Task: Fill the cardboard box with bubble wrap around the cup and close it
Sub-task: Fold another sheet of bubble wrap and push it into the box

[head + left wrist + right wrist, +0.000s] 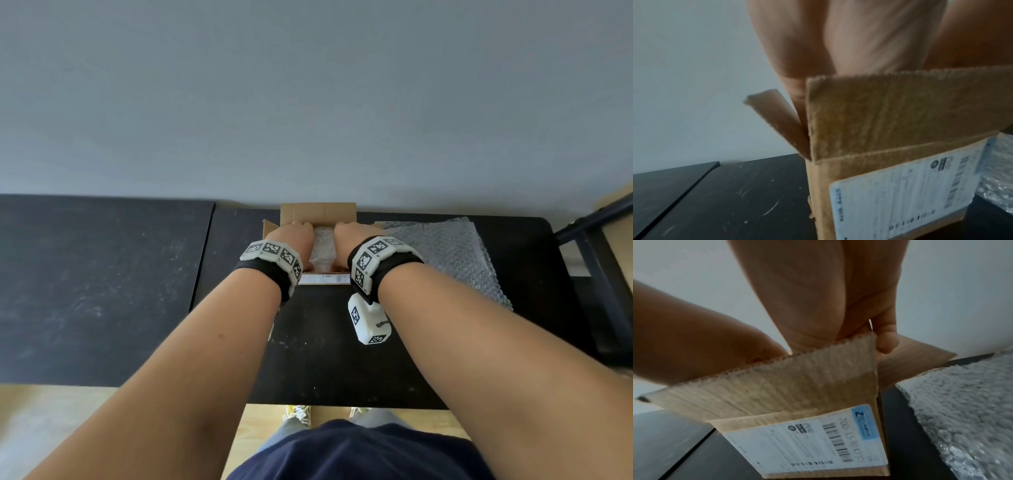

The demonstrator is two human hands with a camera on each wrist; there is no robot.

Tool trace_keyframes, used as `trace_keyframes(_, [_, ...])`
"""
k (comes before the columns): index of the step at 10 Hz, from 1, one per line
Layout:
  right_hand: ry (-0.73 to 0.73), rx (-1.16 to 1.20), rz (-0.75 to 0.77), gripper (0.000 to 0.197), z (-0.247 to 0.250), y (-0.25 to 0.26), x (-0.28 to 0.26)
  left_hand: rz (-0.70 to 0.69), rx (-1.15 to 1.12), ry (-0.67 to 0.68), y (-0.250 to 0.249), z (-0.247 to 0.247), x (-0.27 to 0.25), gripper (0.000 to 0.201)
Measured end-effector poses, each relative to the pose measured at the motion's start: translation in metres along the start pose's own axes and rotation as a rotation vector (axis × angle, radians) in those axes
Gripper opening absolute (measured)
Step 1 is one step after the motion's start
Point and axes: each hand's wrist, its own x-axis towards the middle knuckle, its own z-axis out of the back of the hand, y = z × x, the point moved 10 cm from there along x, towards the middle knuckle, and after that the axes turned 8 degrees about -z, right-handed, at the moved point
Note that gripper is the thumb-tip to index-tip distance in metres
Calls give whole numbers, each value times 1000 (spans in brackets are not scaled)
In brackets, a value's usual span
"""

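A small cardboard box point(318, 212) stands at the back of the black table point(342, 359), its flaps up. Crumpled bubble wrap point(323, 246) fills the middle of the box. The cup is hidden. My left hand point(291, 234) reaches into the box's left side and my right hand point(349, 231) into its right side, with the wrap between them. In the left wrist view my left hand's fingers point(859, 40) run straight down behind the near flap point(900, 121). My right hand's fingers point(828, 296) do the same behind that flap point(797, 386). All fingertips are hidden inside.
A loose sheet of bubble wrap point(452, 253) lies on the table right of the box. A second dark tabletop point(102, 291) adjoins on the left. A black metal frame point(599, 274) stands at the right edge. The wall is directly behind the box.
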Motion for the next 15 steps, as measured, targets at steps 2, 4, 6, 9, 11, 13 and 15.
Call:
trace_keyframes(2, [100,-89,0,12,-4,12,7,11,9,16,0,-5,9,52])
trace_keyframes(4, [61,-45,37,33,-4,0,6,7,32,145,2,-12,12,68])
trace_keyframes(6, [127,-79,-5,19,-17,-3,19,29,44,158,-3,-12,6,68])
trace_keyframes(9, [139,63,-90,23,-24,-10,3,2,92,123,-11,0,-10,33])
trace_keyframes(11, [-93,336,-175,23,3,-33,-19,-42,118,-23,-23,13,-30,32])
trace_keyframes(13, [-186,449,-303,35,10,-86,-47,-121,205,-234,-61,43,-33,33])
trace_keyframes(15, [-174,449,-401,32,-15,-152,-70,-277,240,-374,-129,54,-27,32])
